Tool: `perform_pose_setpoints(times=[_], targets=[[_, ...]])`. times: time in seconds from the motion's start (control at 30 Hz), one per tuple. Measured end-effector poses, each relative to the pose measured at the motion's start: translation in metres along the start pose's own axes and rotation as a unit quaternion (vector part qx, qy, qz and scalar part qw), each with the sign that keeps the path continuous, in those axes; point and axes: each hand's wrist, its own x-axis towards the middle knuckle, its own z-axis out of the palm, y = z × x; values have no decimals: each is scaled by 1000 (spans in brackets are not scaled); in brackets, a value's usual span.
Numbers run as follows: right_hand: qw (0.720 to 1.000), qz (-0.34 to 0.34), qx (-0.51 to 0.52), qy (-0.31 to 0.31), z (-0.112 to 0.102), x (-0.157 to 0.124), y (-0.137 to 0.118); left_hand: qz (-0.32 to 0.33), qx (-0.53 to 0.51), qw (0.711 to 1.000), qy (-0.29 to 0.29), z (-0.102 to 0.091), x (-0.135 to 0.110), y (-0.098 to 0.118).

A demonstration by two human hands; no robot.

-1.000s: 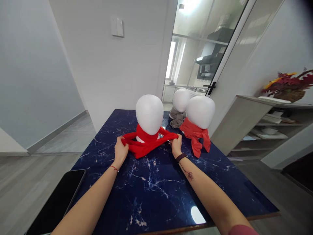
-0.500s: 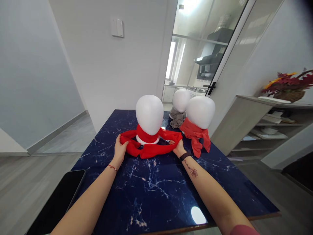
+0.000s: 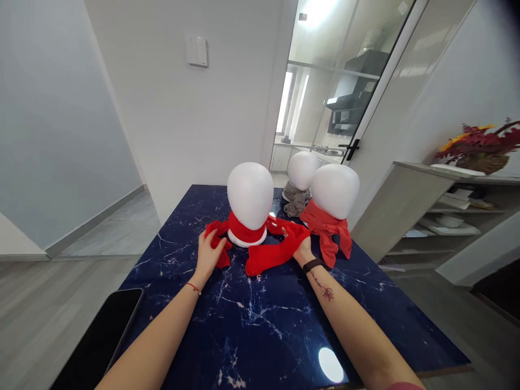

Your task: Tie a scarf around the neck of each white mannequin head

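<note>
A white mannequin head [image 3: 251, 192] stands upright on the blue marbled table [image 3: 244, 319], a bright red scarf [image 3: 270, 257] wrapped round its neck. My left hand [image 3: 208, 253] is closed on the scarf's bunched end at the left of the base. On the other side, my right hand [image 3: 303, 248] grips the scarf's longer end, which reaches across in front of the base. Some of the right fingers are hidden by the cloth. Close to my right hand, a second mannequin head [image 3: 335, 189] wears a coral scarf [image 3: 327, 227].
Behind stands a third white head [image 3: 303, 169] with a grey-brown scarf [image 3: 296, 201]. A black phone-like device [image 3: 97, 336] lies at the table's left edge. To the right is a shelf unit [image 3: 439, 216] with a flower basket [image 3: 483, 151]; a glass door [image 3: 325, 81] is behind.
The scarf's two ends, which met in front of the base, are now apart. My left hand has drawn its end in beside the base; the right end hangs nearer to me.
</note>
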Motion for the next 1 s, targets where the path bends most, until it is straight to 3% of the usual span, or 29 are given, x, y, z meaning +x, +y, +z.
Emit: perform_pose_setpoints(times=[0.1, 0.23, 0.33, 0.43, 0.53, 0.63, 0.7, 0.77, 0.9, 1.0], targets=[[999, 28, -38, -4, 6, -5, 6, 34, 93, 993, -69, 17, -6, 11], [995, -2, -93, 32, 7, -9, 6, 3, 197, 973, -121, 38, -3, 23], [990, -38, -125, 57, 5, -11, -1, -22, 228, 965, -131, 46, 2, 28], [983, -46, -168, 58, 5, -8, -11, -1, 241, 963, -124, 50, 4, 27], [967, -20, -254, 22, 5, 6, -29, 30, 255, 959, -119, 52, 4, 23], [924, 12, -378, -61, 16, 36, -60, 36, 266, 957, -113, 52, 5, 20], [880, 10, -461, -118, 36, 64, -87, 40, 268, 956, -111, 52, 6, 19], [835, -19, -527, -156, 70, 94, -116, 50, 265, 956, -117, 51, 7, 18], [774, -127, -583, -210, 165, 133, -168, 59, 268, 953, -130, 49, 8, 17], [749, -222, -574, -244, 232, 132, -196, 51, 275, 951, -134, 50, 8, 17]])
